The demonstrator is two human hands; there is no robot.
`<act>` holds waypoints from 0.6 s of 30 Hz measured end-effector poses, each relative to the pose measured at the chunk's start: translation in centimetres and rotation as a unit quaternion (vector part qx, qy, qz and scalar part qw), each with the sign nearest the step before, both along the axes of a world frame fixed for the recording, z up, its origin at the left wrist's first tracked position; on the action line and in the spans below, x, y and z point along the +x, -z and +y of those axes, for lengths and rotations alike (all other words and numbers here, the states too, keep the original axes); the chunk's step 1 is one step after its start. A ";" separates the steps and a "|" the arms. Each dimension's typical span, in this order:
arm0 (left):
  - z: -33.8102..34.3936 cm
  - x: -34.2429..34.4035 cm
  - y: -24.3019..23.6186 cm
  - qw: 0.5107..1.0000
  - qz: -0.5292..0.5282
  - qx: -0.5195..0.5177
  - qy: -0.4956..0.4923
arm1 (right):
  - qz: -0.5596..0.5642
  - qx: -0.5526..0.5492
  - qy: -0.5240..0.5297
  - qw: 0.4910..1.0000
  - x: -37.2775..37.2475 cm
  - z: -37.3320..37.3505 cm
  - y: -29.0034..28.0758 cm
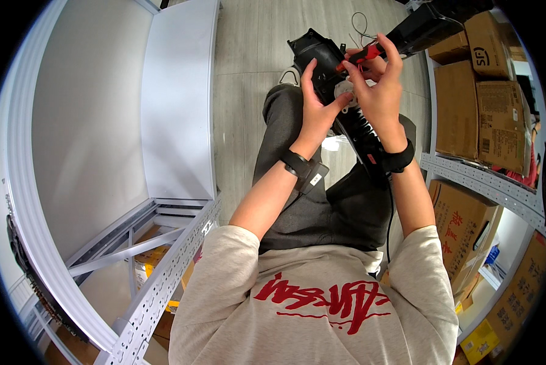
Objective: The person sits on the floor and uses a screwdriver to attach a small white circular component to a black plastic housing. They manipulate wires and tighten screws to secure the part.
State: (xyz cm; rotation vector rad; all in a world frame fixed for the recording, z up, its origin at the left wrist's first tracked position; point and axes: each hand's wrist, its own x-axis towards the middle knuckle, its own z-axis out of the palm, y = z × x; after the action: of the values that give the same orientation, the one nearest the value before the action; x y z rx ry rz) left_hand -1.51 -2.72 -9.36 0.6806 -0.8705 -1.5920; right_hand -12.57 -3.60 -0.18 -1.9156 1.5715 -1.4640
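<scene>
A long black power tool point(321, 58) with its casing open rests across my lap, its far end point(428, 24) reaching toward the shelves. My left hand point(315, 109) grips the black body from the left, fingers pressed near a small white round part point(345, 89). My right hand point(379, 85) holds a red-handled screwdriver point(365, 55), its tip hidden at the tool's inner side. Thin loose wires point(361, 27) stick out beyond the tool. Both wrists carry black bands.
Grey metal shelving point(486, 182) on the right holds several brown cardboard boxes point(498, 115). A white cabinet or panel point(179, 97) stands on the left, with a perforated metal rack point(163, 274) below it. Grey tiled floor point(248, 48) lies ahead.
</scene>
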 end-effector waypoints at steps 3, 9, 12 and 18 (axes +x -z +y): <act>0.0 0.0 -0.3 1.000 0.012 0.000 -0.001 | -0.007 -0.022 0.002 1.000 -0.1 -0.1 -0.2; 0.0 0.1 -0.2 1.000 -0.018 -0.011 -0.001 | -0.001 -0.045 0.009 0.999 -0.4 -0.1 -0.6; 0.1 0.1 -0.4 1.000 -0.021 -0.009 0.005 | -0.007 -0.046 0.017 0.999 -0.4 -0.1 -0.4; 0.0 0.0 -0.3 1.000 -0.019 -0.012 0.006 | -0.039 -0.035 0.019 0.998 -0.6 -0.2 -0.2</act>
State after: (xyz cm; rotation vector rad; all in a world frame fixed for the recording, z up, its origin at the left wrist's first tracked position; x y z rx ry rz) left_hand -1.46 -2.69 -9.10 0.6909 -0.9215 -1.5812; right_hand -13.15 -3.83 0.00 -1.8520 1.5496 -1.6084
